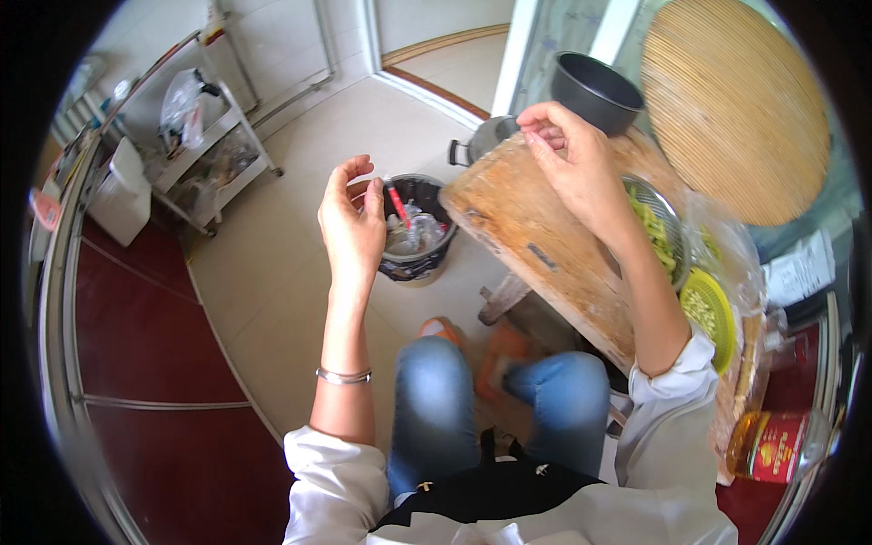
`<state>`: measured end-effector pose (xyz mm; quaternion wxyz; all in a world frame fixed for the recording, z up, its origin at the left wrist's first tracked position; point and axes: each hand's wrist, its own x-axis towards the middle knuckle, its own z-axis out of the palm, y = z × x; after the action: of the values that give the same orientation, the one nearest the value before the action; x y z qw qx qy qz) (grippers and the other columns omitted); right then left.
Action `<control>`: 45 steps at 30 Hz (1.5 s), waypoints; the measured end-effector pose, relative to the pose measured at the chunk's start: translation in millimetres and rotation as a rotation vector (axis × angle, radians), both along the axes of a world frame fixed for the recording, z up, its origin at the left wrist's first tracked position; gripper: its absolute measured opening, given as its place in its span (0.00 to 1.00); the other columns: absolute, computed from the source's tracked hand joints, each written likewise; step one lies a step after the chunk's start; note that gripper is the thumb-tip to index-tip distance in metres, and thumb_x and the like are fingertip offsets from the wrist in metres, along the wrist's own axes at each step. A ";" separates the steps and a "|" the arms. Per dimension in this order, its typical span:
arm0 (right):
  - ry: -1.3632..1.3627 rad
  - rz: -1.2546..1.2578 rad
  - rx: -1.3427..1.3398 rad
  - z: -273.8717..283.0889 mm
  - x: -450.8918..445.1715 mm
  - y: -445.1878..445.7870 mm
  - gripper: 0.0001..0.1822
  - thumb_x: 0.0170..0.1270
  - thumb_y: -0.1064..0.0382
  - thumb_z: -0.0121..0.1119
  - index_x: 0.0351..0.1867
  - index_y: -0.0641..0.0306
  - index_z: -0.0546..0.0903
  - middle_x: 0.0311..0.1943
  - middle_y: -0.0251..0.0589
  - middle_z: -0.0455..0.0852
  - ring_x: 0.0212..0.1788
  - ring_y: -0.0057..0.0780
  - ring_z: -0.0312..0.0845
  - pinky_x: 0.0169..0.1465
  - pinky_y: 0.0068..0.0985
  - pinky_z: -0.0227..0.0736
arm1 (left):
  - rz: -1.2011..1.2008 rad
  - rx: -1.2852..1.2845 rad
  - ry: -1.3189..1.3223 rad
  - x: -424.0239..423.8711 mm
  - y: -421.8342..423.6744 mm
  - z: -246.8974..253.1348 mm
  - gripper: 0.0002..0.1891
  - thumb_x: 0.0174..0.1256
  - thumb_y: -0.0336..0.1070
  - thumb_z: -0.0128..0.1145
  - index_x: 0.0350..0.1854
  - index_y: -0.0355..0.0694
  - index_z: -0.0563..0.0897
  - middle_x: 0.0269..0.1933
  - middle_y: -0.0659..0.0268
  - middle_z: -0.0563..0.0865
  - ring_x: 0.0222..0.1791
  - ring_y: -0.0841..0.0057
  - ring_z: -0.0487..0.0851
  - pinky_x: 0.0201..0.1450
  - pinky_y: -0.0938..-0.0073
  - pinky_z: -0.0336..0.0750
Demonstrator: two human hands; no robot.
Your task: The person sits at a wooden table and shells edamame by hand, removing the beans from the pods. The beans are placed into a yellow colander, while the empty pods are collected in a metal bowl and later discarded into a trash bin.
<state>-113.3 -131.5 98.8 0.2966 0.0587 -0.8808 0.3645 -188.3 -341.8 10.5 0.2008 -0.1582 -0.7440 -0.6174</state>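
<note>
My left hand is raised beside the lined trash bin, its fingers curled apart with nothing seen between them. The bin holds plastic wrappers and a red stick-like item. My right hand hovers over the far end of a worn wooden bench, thumb and fingertips close together; whether something small is pinched there I cannot tell. To the right of my right forearm stand a metal colander with green vegetable pieces and a yellow-green plastic basket with small pale pieces.
A dark pot and a lidded pot stand beyond the bench. A round slatted board leans at right, near clear plastic bags and an oil bottle. A wheeled rack and dark red cabinets are at left.
</note>
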 end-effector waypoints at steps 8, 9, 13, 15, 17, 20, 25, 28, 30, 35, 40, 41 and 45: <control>-0.392 -0.211 0.291 -11.8 37.3 108.2 0.05 0.59 0.69 0.55 0.36 0.67 0.76 0.31 0.41 0.81 0.34 0.26 0.77 0.40 0.23 0.72 | -0.367 -0.064 -0.109 59.6 84.2 8.4 0.18 0.62 0.26 0.55 0.54 0.35 0.69 0.50 0.61 0.77 0.43 0.76 0.81 0.41 0.77 0.76; -0.490 -0.235 0.306 -15.3 42.0 120.1 0.05 0.59 0.68 0.55 0.36 0.67 0.76 0.30 0.41 0.81 0.34 0.27 0.78 0.40 0.24 0.72 | -0.452 -0.042 -0.144 65.2 101.2 3.8 0.19 0.61 0.27 0.55 0.54 0.35 0.69 0.51 0.60 0.76 0.45 0.74 0.81 0.42 0.75 0.77; -0.667 -0.272 0.364 -31.4 42.1 144.2 0.13 0.55 0.64 0.60 0.41 0.66 0.77 0.35 0.45 0.83 0.40 0.34 0.79 0.46 0.28 0.72 | -0.605 -0.005 -0.341 84.3 157.2 -24.3 0.18 0.64 0.33 0.55 0.52 0.31 0.68 0.50 0.55 0.76 0.45 0.71 0.80 0.40 0.74 0.78; -0.683 -0.182 0.454 -45.5 44.5 164.5 0.19 0.51 0.63 0.63 0.45 0.64 0.76 0.42 0.48 0.81 0.47 0.38 0.76 0.51 0.29 0.69 | -0.618 0.013 -0.486 95.6 186.2 -33.3 0.19 0.63 0.37 0.56 0.50 0.30 0.69 0.46 0.51 0.79 0.41 0.67 0.81 0.44 0.70 0.76; -0.745 -0.092 0.490 -51.5 41.6 170.1 0.25 0.47 0.63 0.66 0.50 0.62 0.75 0.48 0.49 0.78 0.53 0.41 0.73 0.56 0.29 0.67 | -0.639 0.003 -0.590 99.4 207.1 -40.8 0.20 0.63 0.40 0.57 0.48 0.30 0.70 0.42 0.51 0.80 0.38 0.68 0.81 0.40 0.71 0.76; -0.835 0.009 0.489 -58.9 40.2 176.2 0.30 0.42 0.64 0.67 0.52 0.60 0.73 0.53 0.49 0.74 0.56 0.44 0.69 0.58 0.29 0.64 | -0.733 -0.030 -0.725 98.0 233.7 -51.5 0.19 0.63 0.41 0.58 0.46 0.30 0.70 0.37 0.57 0.80 0.34 0.74 0.80 0.27 0.77 0.78; -0.929 0.029 0.501 -62.1 36.8 162.7 0.26 0.43 0.64 0.65 0.47 0.62 0.71 0.47 0.49 0.73 0.53 0.45 0.68 0.56 0.31 0.64 | -0.799 0.189 -1.000 98.9 231.7 -39.9 0.10 0.62 0.33 0.55 0.37 0.32 0.72 0.35 0.60 0.77 0.32 0.75 0.79 0.28 0.76 0.82; -0.933 0.044 0.475 -55.4 43.7 149.9 0.30 0.41 0.66 0.65 0.51 0.64 0.71 0.51 0.49 0.70 0.58 0.45 0.65 0.59 0.32 0.62 | -0.773 0.339 -1.082 97.9 226.6 -42.0 0.06 0.61 0.30 0.52 0.35 0.34 0.71 0.35 0.61 0.76 0.34 0.74 0.79 0.32 0.73 0.84; -0.849 0.069 0.499 -61.6 40.3 145.9 0.29 0.40 0.64 0.66 0.49 0.62 0.73 0.52 0.49 0.70 0.58 0.46 0.65 0.59 0.34 0.62 | -0.799 0.393 -1.073 93.2 215.8 -41.9 0.05 0.61 0.30 0.52 0.34 0.35 0.71 0.35 0.62 0.76 0.35 0.74 0.79 0.32 0.74 0.83; -0.830 0.173 0.467 -47.9 18.1 110.0 0.19 0.43 0.69 0.63 0.40 0.63 0.76 0.39 0.49 0.73 0.47 0.48 0.71 0.50 0.34 0.66 | -0.831 0.430 -1.091 78.6 182.3 -46.6 0.04 0.62 0.30 0.52 0.32 0.37 0.71 0.34 0.65 0.76 0.35 0.78 0.78 0.32 0.75 0.83; -0.791 0.187 0.435 -47.7 -12.4 89.1 0.13 0.47 0.70 0.61 0.36 0.63 0.73 0.38 0.47 0.72 0.45 0.47 0.71 0.47 0.35 0.66 | -0.758 0.405 -1.016 55.2 156.7 -42.5 0.05 0.63 0.32 0.51 0.31 0.40 0.70 0.33 0.67 0.76 0.31 0.82 0.77 0.33 0.78 0.80; -0.775 0.184 0.447 -49.8 -16.0 86.8 0.12 0.48 0.71 0.61 0.35 0.63 0.73 0.38 0.46 0.72 0.44 0.47 0.71 0.46 0.35 0.66 | -0.761 0.383 -0.997 51.5 155.3 -46.7 0.05 0.63 0.33 0.52 0.31 0.39 0.71 0.33 0.67 0.76 0.31 0.82 0.77 0.33 0.79 0.80; -0.724 0.185 0.426 -53.4 -27.9 81.7 0.13 0.48 0.73 0.62 0.36 0.65 0.74 0.35 0.45 0.72 0.40 0.43 0.72 0.45 0.32 0.66 | -0.682 0.039 -0.871 36.7 156.1 -58.2 0.10 0.61 0.38 0.54 0.33 0.38 0.71 0.32 0.65 0.76 0.32 0.81 0.77 0.32 0.79 0.79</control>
<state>-141.3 -49.8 45.4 -0.0843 0.0656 -0.9747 0.1965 -151.5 -185.7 -47.6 -0.3340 -0.1164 -0.6533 -0.6694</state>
